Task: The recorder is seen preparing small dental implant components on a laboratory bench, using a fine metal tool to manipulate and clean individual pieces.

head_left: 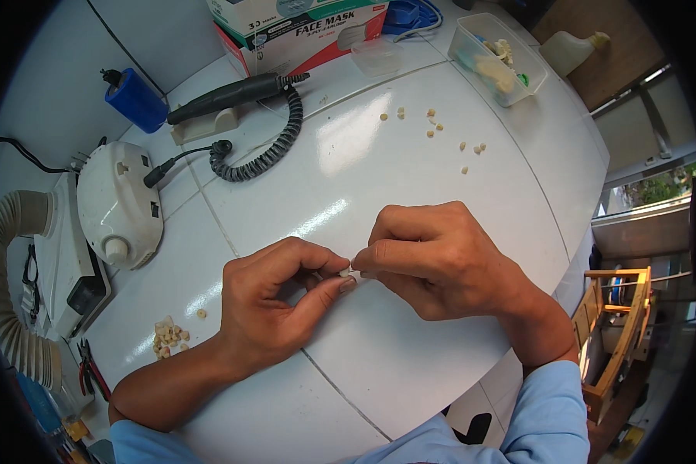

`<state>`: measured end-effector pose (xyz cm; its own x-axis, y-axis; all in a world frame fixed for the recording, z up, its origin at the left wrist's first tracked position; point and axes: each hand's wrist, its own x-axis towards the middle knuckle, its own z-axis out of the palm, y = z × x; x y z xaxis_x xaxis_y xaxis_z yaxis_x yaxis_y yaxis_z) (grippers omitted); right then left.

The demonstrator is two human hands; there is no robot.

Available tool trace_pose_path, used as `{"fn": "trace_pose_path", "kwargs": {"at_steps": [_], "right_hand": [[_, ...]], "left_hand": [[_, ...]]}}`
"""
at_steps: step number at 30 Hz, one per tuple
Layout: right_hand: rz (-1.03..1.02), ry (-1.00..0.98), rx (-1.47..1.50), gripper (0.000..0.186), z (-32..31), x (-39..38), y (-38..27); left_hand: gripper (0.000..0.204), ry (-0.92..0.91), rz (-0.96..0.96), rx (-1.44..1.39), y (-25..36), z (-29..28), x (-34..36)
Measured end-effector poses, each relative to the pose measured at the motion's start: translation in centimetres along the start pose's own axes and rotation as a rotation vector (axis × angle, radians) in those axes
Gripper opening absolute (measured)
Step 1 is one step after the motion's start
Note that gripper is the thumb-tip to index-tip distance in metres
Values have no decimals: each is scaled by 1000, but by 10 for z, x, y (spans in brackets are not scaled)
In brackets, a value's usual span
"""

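My left hand is closed around a small pale piece, pinched between thumb and forefinger. My right hand is closed, its thumb and forefinger pinched right at that piece. Whatever is between the right fingertips is too small to make out. On the white tiled tabletop, a small heap of pale tooth-like pieces lies left of my left forearm, with a single piece beside it. Several more small pieces lie scattered beyond my right hand.
A white control box with a black corded handpiece, a hose, pliers and a blue cylinder line the left and back. Mask boxes and a clear container stand at the back. A wooden frame is off to the right.
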<state>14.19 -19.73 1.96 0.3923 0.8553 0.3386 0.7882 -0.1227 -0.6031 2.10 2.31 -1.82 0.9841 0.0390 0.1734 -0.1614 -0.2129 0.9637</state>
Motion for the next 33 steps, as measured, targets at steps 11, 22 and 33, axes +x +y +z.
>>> {"fn": "trace_pose_path", "kwargs": {"at_steps": [11,22,33], "right_hand": [[22,-55,-17,15,-3,1,-2],[49,4,24,23,1,2,-5],[40,-30,-22,17,-4,2,-7]], "left_hand": [[16,-49,15,54,6,-4,2],[18,-42,7,21,0,-1,1],[16,-139,-82,46,8,-6,0]]}}
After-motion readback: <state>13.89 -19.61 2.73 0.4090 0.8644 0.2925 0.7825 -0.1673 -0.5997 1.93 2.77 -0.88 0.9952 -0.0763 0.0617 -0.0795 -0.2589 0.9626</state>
